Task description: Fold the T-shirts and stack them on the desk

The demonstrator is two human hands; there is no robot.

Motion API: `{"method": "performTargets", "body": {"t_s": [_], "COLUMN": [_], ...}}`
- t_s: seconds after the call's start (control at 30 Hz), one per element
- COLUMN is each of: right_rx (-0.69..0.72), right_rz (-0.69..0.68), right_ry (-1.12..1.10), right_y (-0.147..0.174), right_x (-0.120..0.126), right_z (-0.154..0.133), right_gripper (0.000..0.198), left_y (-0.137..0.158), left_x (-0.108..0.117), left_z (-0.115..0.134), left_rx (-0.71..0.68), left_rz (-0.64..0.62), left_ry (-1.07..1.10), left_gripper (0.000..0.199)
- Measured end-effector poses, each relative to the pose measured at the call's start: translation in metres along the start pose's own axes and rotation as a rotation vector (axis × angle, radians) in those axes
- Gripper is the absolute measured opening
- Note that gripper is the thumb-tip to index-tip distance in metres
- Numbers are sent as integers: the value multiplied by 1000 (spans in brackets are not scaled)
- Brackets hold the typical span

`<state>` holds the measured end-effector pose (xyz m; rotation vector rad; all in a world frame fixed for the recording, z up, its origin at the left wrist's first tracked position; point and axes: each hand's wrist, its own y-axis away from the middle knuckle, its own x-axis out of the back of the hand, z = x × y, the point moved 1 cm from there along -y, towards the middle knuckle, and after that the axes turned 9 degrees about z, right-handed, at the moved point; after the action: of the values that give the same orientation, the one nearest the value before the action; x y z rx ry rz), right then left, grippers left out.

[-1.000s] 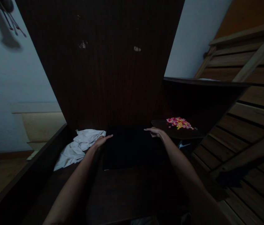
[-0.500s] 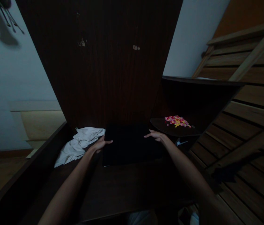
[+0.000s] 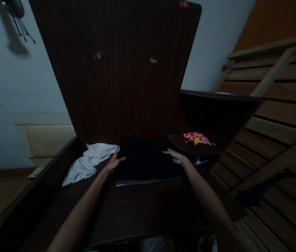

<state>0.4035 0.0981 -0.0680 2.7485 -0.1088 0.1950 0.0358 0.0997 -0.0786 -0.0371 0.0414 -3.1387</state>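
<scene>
A flat, black rectangular thing (image 3: 144, 161), which looks like folded cloth, lies on the dark wooden surface against the upright panel. A thin pale edge (image 3: 137, 182) shows beneath its near side. My left hand (image 3: 113, 162) rests at its left edge, with the thumb pointing inward over it and the index finger stretched forward. At the right side is my right hand (image 3: 176, 156), fingers extended toward the black top; the dimness hides whether they press on it. Both hands appear open. Just left of my left hand lies a crumpled white cloth (image 3: 89, 162).
A tall dark panel (image 3: 121, 77) rises behind. To the right, a rounded shelf (image 3: 175, 141) bears a heap of small pink, red and yellow pieces (image 3: 196, 138). A slatted wooden frame (image 3: 276, 129) leans farther right. A raised side board (image 3: 40, 175) borders the left.
The pale edge under the black thing now shows along most of its front. My left fingers are more spread. The view has tilted up slightly, revealing more of the panel's top.
</scene>
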Motion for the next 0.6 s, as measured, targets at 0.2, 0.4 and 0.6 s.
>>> {"method": "performTargets", "body": {"t_s": [0.2,0.4,0.6], "right_rx": [38,196,222], "right_rz": [-141,11,120], "right_ry": [27,144,251], "right_y": [13,8,9], "right_x": [5,4,11], "right_z": [4,-19,-5], "right_gripper": [82,77,76], "left_y": [14,11,13], "left_x": [8,0,1], "left_z": [8,30,12], "left_rx": [65,60,-3], "left_rz": [-152,-128,-108], "left_ry": [-61,-2,-88], "left_gripper": [72,77,78]}}
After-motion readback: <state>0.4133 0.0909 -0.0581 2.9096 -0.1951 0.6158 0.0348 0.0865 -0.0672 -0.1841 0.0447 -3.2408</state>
